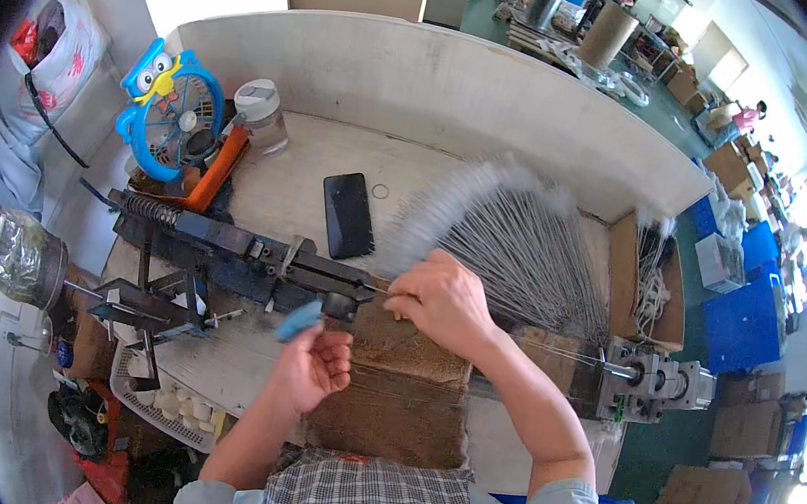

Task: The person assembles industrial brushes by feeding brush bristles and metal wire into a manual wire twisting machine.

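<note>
My right hand [445, 302] is closed in a pinch on a thin metal wire beside the end of a dark metal bench fixture [307, 269]. A small yellowish bit shows under its fingers. My left hand [313, 369] is palm up just in front of the fixture, fingers loosely curled and apart. A blurred blue covering or piece [299, 321] sits at its thumb end; I cannot tell which. A large fan of thin grey wires [524, 246] spreads behind my right hand, its far ends blurred. More thin strands [562, 350] run toward a metal spindle unit [653, 380] at the right.
Brown cloth-like pads [394, 420] cover the bench's front middle. Behind the fixture lie a black phone [348, 216], a clear jar [262, 116] and a blue fan [172, 116]. A cardboard box with strands [653, 290] stands right. A low white wall [394, 77] edges the back.
</note>
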Tool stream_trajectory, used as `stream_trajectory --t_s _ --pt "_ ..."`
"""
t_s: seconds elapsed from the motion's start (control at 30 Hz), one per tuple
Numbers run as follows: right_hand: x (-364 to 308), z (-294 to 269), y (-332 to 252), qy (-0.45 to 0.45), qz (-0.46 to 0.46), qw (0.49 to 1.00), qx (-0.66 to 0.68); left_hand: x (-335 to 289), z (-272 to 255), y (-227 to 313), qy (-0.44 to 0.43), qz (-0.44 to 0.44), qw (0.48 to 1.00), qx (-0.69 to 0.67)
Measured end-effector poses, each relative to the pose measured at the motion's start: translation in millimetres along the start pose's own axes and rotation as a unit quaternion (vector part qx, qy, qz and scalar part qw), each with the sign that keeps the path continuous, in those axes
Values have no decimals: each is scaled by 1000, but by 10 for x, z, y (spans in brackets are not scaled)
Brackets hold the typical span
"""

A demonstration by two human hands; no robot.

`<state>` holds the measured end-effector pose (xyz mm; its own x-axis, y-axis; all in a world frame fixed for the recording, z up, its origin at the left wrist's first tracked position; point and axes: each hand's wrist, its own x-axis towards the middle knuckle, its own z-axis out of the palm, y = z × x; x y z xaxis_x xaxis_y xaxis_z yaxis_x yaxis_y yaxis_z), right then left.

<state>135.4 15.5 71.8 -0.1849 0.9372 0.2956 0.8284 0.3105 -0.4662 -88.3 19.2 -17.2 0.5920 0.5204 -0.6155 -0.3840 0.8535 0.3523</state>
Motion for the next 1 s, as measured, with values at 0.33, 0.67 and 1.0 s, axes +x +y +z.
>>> stream_trajectory --t_s 0.33,0.67,1.0 --pt "87 137 -105 -20 32 999 -36 -146 623 110 51 217 838 498" --pt "-151 -123 -118 74 -24 997 4 65 503 3 62 255 828 495" --pt "-543 494 182 53 157 984 69 273 365 -212 80 279 806 516"
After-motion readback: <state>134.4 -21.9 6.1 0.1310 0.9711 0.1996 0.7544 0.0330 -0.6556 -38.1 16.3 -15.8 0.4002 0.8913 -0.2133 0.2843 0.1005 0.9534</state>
